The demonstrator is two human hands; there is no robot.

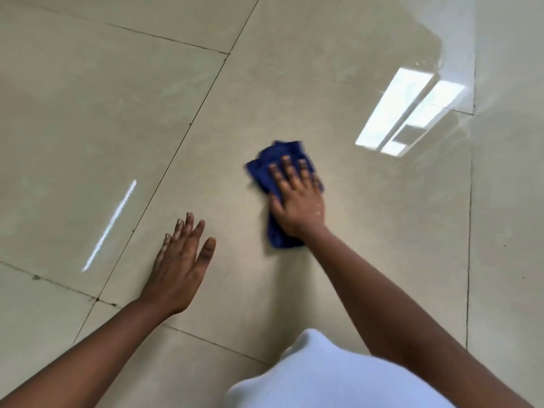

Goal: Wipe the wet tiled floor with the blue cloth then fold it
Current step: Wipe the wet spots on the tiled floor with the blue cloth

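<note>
A: While the blue cloth (281, 184) lies bunched under the right hand (297, 198), how is it being held?

B: It is not gripped. The right hand lies flat on top with its fingers (287, 169) spread, palm pressing the cloth onto the tiled floor (368, 231). Cloth pokes out beyond the fingertips and trails back below the heel of the palm.

A: So what could go wrong?

B: With nothing pinched, I judge the cloth could slide out from under the palm on a fast stroke, or roll tighter into a lump, so less fabric meets the tile and water only gets pushed about. The edges look blurred, which suggests a quick stroke.

A: And the left hand (184, 260)?

B: It rests on the floor well to the left of the right hand and nearer the body, fingers loosely apart, holding nothing. It appears to carry some weight. If that tile is wet, the palm could skid and tip the person forward.

A: Anything farther out?

B: Beyond and to the right of the right hand, a bright window reflection (412, 113) sits on glossy tile. The glare makes it hard to tell wet from dry, so a patch could be missed. Near the body a white garment (338, 378) hangs low and might drag through moisture.
</note>
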